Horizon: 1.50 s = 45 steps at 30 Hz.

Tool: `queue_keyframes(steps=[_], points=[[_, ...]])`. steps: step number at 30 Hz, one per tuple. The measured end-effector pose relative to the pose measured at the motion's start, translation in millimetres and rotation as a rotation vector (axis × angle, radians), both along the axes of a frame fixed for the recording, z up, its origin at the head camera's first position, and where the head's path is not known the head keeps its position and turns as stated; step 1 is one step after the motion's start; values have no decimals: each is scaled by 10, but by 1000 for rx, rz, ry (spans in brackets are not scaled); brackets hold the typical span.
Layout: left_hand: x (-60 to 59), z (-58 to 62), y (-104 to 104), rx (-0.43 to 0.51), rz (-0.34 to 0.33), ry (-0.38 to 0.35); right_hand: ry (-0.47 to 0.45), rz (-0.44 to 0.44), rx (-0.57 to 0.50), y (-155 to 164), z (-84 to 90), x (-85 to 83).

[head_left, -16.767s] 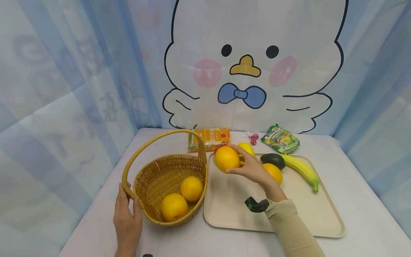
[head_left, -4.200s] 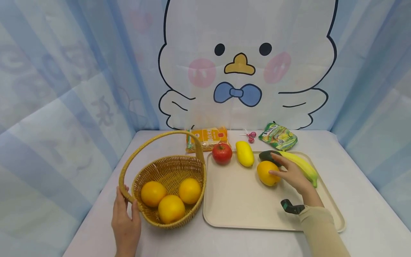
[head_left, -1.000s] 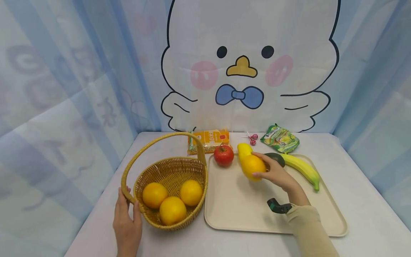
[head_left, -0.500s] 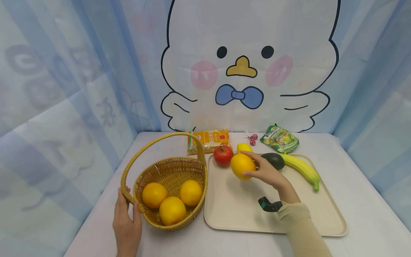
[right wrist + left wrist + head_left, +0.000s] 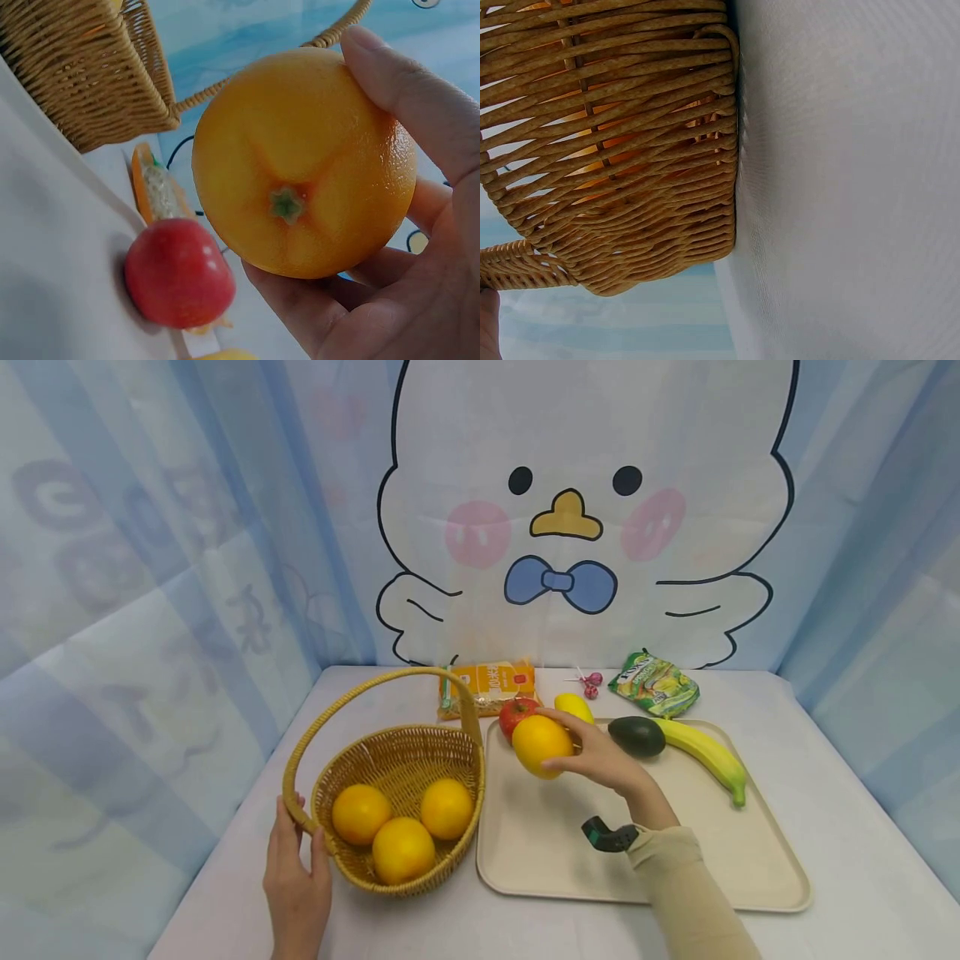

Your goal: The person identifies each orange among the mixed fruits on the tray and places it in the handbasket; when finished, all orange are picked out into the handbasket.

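The right hand (image 5: 600, 758) grips an orange (image 5: 542, 746) clear above the tray (image 5: 750, 868), near the apple (image 5: 513, 711), while the left hand (image 5: 297, 877) holds the handle base of the basket (image 5: 397, 752), which contains three oranges (image 5: 401, 827).

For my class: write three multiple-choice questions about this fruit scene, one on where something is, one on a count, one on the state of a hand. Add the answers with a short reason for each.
1. Where is the banana?
A. in the basket
B. on the tray
C. in the left hand

2. How many oranges lie in the basket?
A. one
B. three
C. five

3. What is the right hand doing?
A. gripping an orange
B. lying flat on the tray
C. holding the basket handle

Answers:
1 B, it lies at the tray's far right.
2 B, three show inside the rim.
3 A, its fingers curl round the orange above the tray; the left hand holds the handle.
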State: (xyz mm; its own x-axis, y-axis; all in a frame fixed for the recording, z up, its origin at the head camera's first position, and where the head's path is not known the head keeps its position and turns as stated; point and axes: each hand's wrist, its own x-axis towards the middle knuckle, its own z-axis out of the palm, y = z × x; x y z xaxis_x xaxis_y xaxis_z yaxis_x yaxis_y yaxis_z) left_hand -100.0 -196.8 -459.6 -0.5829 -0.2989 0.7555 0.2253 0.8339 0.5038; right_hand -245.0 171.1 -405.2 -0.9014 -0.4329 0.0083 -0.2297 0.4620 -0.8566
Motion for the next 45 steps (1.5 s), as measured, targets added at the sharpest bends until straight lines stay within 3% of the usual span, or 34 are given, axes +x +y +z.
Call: queue_keyframes(steps=[10,18,36,45], points=[[1,9,0,7,2,-13,24,110,-85,-237,88,22],[-3,14,1,3,-3,-3,73,151,-64,-424,172,29],[-1,4,-8,6,5,-18,84,204,-39,-679,254,20],[8,7,-6,0,12,-32,71,267,-80,-824,264,-14]])
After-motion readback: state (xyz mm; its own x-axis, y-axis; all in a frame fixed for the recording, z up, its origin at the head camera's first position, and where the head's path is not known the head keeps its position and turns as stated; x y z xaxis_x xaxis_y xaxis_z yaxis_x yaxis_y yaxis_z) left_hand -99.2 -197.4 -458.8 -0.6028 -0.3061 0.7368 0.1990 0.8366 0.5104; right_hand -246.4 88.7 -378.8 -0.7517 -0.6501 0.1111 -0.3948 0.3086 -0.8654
